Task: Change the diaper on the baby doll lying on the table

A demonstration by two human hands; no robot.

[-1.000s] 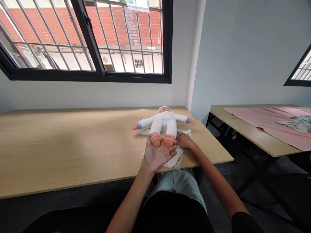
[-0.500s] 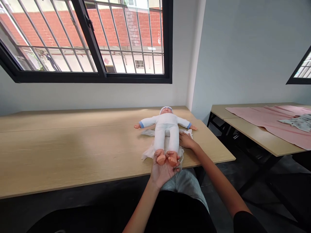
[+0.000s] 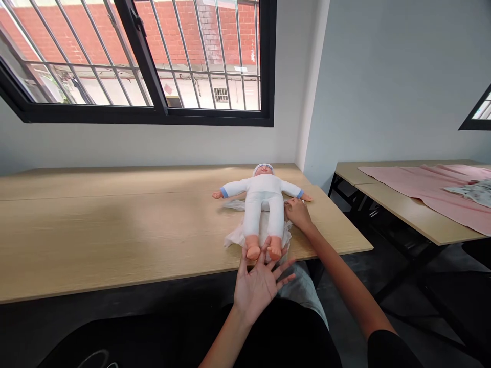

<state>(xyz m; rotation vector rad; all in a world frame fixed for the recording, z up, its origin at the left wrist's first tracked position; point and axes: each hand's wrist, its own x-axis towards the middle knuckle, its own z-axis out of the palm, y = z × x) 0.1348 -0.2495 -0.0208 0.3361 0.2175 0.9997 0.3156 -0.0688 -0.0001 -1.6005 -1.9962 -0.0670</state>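
A baby doll point(image 3: 264, 197) in a white suit with blue cuffs lies on its back on the table, arms spread and feet toward me. Beneath its hips and legs a thin white diaper point(image 3: 235, 236) is spread out, its edges crumpled. My left hand point(image 3: 255, 286) is palm up with fingers spread, just below the doll's feet at the table's front edge. Its fingertips are close to the feet; whether they touch is unclear. To the right of the doll's hip, my right hand point(image 3: 299, 213) has its fingers curled at the diaper's right upper edge, partly hiding it.
The wooden table point(image 3: 115, 235) extends far to the left, below a barred window point(image 3: 215, 118). At the right, across a gap, a second table point(image 3: 418, 220) bears a pink cloth point(image 3: 414, 186) and a patterned grey-white cloth point(image 3: 473, 191).
My left hand has let go of the doll's feet, drawn back toward me and spread its fingers. My right hand has moved slightly up, its fingers curling at the diaper's edge.
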